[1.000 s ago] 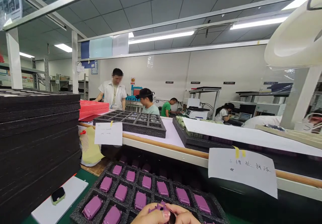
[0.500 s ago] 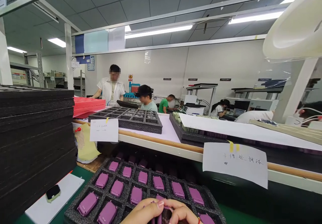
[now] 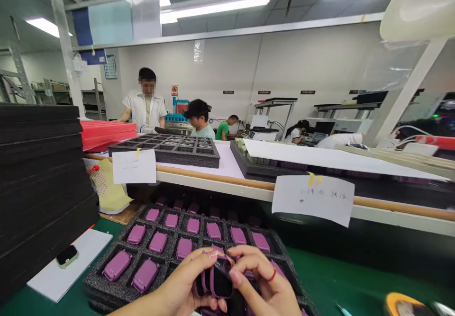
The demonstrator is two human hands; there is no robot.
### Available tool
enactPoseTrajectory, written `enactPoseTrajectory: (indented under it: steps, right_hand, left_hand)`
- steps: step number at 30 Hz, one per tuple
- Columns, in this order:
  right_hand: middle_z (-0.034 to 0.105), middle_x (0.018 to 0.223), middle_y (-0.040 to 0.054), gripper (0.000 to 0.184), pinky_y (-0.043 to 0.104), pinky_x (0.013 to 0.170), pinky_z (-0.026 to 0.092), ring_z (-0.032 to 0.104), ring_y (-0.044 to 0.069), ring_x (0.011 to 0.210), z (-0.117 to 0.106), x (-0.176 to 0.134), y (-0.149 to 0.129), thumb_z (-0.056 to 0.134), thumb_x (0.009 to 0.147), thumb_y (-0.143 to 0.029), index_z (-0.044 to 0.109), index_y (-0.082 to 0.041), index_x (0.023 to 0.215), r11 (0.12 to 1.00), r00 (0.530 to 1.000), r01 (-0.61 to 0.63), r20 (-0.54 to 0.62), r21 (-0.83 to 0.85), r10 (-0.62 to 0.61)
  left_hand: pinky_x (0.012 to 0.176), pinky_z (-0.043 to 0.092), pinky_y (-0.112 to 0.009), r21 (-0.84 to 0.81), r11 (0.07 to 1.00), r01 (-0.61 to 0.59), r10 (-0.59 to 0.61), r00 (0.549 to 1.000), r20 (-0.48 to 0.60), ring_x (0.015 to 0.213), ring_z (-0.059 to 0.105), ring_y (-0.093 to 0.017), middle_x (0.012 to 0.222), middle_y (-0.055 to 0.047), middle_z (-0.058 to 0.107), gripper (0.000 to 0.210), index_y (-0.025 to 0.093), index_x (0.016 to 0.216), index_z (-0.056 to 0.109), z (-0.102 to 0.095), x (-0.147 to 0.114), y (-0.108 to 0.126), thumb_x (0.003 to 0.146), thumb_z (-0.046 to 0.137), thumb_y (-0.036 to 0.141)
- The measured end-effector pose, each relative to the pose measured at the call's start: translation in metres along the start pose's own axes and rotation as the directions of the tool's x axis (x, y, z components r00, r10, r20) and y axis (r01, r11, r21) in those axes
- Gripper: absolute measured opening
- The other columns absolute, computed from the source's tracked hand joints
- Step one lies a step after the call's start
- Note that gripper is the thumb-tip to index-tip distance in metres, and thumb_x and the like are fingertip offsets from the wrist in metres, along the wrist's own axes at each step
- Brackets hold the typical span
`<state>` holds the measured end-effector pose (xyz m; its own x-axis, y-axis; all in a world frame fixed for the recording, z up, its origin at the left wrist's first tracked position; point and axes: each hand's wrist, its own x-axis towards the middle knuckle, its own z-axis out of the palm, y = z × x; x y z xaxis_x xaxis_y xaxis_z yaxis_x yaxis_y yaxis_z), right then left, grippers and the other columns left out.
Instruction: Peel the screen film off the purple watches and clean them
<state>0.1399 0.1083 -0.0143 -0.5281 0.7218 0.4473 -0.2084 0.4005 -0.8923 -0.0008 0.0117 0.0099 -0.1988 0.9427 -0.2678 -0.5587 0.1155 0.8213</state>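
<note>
My left hand [image 3: 185,278] is closed around a purple watch case with a dark glossy face [image 3: 222,280], turned partly toward me. At least one more purple case [image 3: 203,283] is pressed behind it in the same hand. My right hand [image 3: 268,278] pinches the right edge of the dark-faced case with thumb and fingers; the exact contact is partly hidden. Both hands are above a black foam tray [image 3: 103,285], whose pockets hold several purple watch cases [image 3: 145,275] lying back side up.
A tall stack of black foam trays [image 3: 39,174] stands at left, beside a white board [image 3: 53,278] bearing a green watch [image 3: 67,256]. A shelf edge [image 3: 213,179] with paper notes crosses ahead. Orange tape [image 3: 405,304] lies lower right. Other people sit and stand beyond.
The view has tilted down and shifted right. My hands now appear higher in the picture, and the dark face of the held case has turned into view.
</note>
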Motion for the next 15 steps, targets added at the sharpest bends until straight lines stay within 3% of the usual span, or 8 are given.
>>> enactPoseTrajectory:
  steps: [4,7,9,12,15]
  right_hand:
    - [0.073,0.091,0.006,0.022,0.027,0.068,0.062,0.072,0.016,0.07,-0.003,0.0,-0.014,0.073,0.09,-0.039,0.068,-0.022,0.077,0.992,0.988,0.058,-0.149,0.114,-0.041]
    - [0.073,0.105,0.0083,0.009,0.033,0.085,0.064,0.075,0.022,0.095,-0.001,0.0,-0.019,0.074,0.089,-0.031,0.069,-0.023,0.092,0.978,0.979,0.187,-0.101,0.088,-0.178]
    - [0.068,0.121,0.0113,0.036,0.041,0.099,0.058,0.068,0.027,0.116,0.002,-0.001,-0.018,0.084,0.079,-0.032,0.068,-0.025,0.11,0.972,0.972,0.236,0.01,0.017,-0.236]
    - [0.06,0.135,0.0124,0.076,0.046,0.108,0.051,0.059,0.032,0.129,0.004,-0.002,-0.014,0.096,0.061,-0.031,0.062,-0.029,0.129,0.967,0.958,0.233,0.197,-0.104,-0.21]
    - [0.059,0.135,0.01,0.077,0.045,0.109,0.05,0.057,0.03,0.129,0.003,-0.003,-0.01,0.095,0.063,-0.025,0.062,-0.034,0.132,0.971,0.95,0.205,0.265,-0.125,-0.166]
  left_hand:
    - [0.051,0.04,-0.02,0.016,1.0,0.005,-0.006,0.999,0.049,0.052,0.065,-0.013,0.079,-0.006,0.076,0.052,0.016,0.1,0.068,0.0,-0.002,0.003,0.07,0.08,0.057]
    - [0.05,0.038,-0.02,0.016,1.0,0.01,-0.011,0.997,0.074,0.054,0.065,-0.014,0.081,-0.008,0.077,0.049,0.016,0.101,0.069,-0.001,-0.004,0.004,0.073,0.078,0.054]
    - [0.048,0.036,-0.02,-0.007,1.0,0.015,-0.015,0.998,0.059,0.055,0.064,-0.014,0.08,-0.009,0.077,0.049,0.015,0.099,0.07,-0.001,-0.004,0.004,0.071,0.08,0.054]
    - [0.045,0.031,-0.018,-0.047,0.998,0.035,-0.034,0.999,0.021,0.05,0.059,-0.011,0.078,-0.01,0.077,0.052,0.014,0.096,0.071,0.0,-0.006,0.005,0.067,0.083,0.055]
    - [0.044,0.03,-0.018,-0.074,0.996,0.048,-0.046,0.999,0.028,0.044,0.053,-0.009,0.076,-0.009,0.077,0.048,0.015,0.095,0.071,-0.001,-0.005,0.004,0.068,0.083,0.053]
